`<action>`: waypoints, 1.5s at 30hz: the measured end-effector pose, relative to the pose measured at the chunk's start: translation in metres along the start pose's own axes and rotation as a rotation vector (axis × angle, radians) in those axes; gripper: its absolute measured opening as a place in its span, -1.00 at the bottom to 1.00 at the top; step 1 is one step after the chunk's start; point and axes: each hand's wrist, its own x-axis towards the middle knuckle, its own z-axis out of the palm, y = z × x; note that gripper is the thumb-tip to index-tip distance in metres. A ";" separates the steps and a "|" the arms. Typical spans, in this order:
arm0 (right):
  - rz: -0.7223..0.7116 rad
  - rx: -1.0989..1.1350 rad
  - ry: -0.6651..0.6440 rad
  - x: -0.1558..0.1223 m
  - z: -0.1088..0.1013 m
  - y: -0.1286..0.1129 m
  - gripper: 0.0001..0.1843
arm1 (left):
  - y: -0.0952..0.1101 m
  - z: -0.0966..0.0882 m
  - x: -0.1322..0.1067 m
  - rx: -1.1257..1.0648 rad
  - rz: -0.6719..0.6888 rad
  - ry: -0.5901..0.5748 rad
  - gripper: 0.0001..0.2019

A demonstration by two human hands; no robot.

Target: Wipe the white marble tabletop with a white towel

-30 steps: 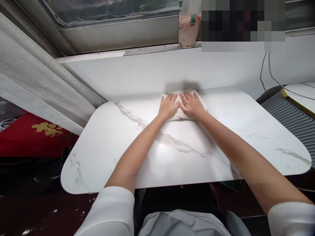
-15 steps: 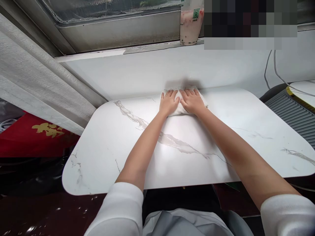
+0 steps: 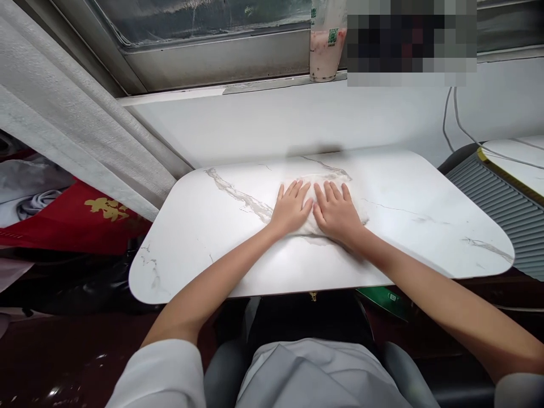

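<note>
A white cloth lies flat on the white, marble-patterned tabletop, around its middle. On the cloth's left part rests my left hand, palm down with its fingers stretched out. My right hand presses on the right part the same way, fingers spread and pointing to the wall. The two thumbs almost meet between the hands. Both palms hide much of the cloth, and its edges show around them.
A plastic cup with a pink drink stands on the window ledge behind the table. A pale curtain hangs at the left, above a red bag with gold lettering. At the right are grey cables and a ribbed grey panel.
Both hands have drawn the cloth back from the wall edge toward my body, to about the middle of the tabletop. The view has shifted slightly.
</note>
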 end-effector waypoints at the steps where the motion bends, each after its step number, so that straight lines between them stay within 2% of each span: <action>1: -0.006 0.001 0.008 -0.011 -0.005 -0.006 -0.37 | 0.004 -0.001 -0.013 0.007 0.002 -0.003 -0.50; 7: -0.070 0.050 0.027 -0.072 -0.032 -0.041 -0.37 | 0.021 -0.009 -0.092 0.029 -0.002 -0.018 -0.47; 10: -0.079 0.092 0.010 -0.093 -0.040 -0.054 -0.33 | 0.027 -0.013 -0.122 0.033 -0.010 -0.038 -0.45; 13: -0.093 0.135 -0.015 -0.101 -0.044 -0.060 -0.30 | 0.030 -0.016 -0.137 0.031 -0.035 -0.051 -0.44; 17: -0.108 0.151 -0.030 -0.096 -0.044 -0.061 -0.30 | 0.029 -0.018 -0.139 0.018 -0.047 -0.064 -0.44; 20: -0.118 0.136 -0.037 -0.082 -0.041 -0.061 -0.31 | 0.022 -0.020 -0.131 0.020 -0.076 -0.074 -0.44; 23: -0.117 0.097 -0.043 -0.058 -0.034 -0.064 -0.31 | 0.007 -0.022 -0.112 0.038 -0.107 -0.074 -0.45; 27: -0.121 0.055 -0.042 -0.009 -0.013 -0.069 -0.32 | -0.028 -0.028 -0.074 0.067 -0.110 -0.068 -0.46; 31: -0.132 0.099 -0.005 0.050 0.011 -0.072 -0.33 | -0.067 -0.035 -0.031 0.094 -0.145 -0.060 -0.47; 35: -0.151 0.139 -0.029 0.099 0.027 -0.074 -0.32 | -0.099 -0.040 0.003 0.092 -0.178 -0.039 -0.46; 39: -0.129 0.180 -0.033 0.129 0.039 -0.076 -0.31 | -0.120 -0.042 0.025 0.076 -0.187 -0.020 -0.47; 45: -0.119 0.182 -0.009 0.159 0.050 -0.078 -0.33 | -0.145 -0.043 0.051 0.054 -0.167 0.022 -0.48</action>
